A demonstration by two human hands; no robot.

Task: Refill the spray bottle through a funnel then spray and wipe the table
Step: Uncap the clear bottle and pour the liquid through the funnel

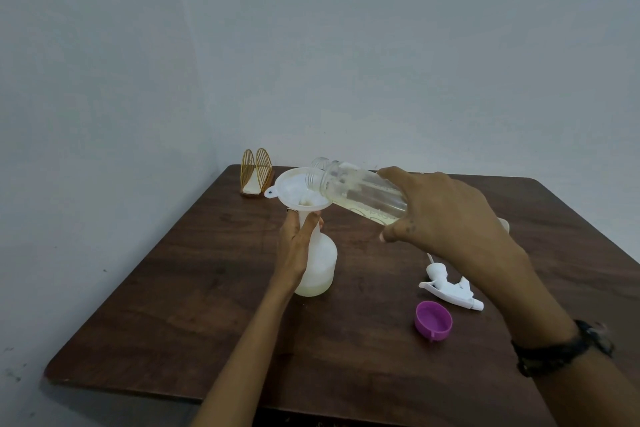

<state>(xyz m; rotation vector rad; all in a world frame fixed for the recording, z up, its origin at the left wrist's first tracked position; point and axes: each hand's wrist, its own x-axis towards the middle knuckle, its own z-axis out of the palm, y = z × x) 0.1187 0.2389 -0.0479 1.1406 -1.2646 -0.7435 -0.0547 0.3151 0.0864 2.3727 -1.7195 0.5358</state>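
The white spray bottle (320,263) stands upright on the dark wooden bench (214,288), a little left of its middle, with a small amount of pale liquid at the bottom. A white funnel (294,189) sits in its neck. The left hand (298,250) grasps the bottle's neck just under the funnel, with the fingers curled around it. The right hand (446,215) grasps a clear plastic bottle (360,194), which is tilted almost flat, its open mouth over the funnel's bowl; yellowish liquid lies along the lower side of it. A black wristwatch (568,347) is on the right wrist.

To the right of the spray bottle, apart from it, the white trigger sprayer head (450,284) lies on its side on the bench, and a purple cap (433,320) lies just in front of it, with its hollow side up. A gold wire napkin holder (255,172) stands at the far left corner, close to both edges, with white napkins in it.

The bench's far edge is against the wall (311,45). The left edge and the rounded near left corner are free, with grey floor (52,288) beside them. The front left part of the bench surface is bare wood, and so is the far right part behind the right hand.
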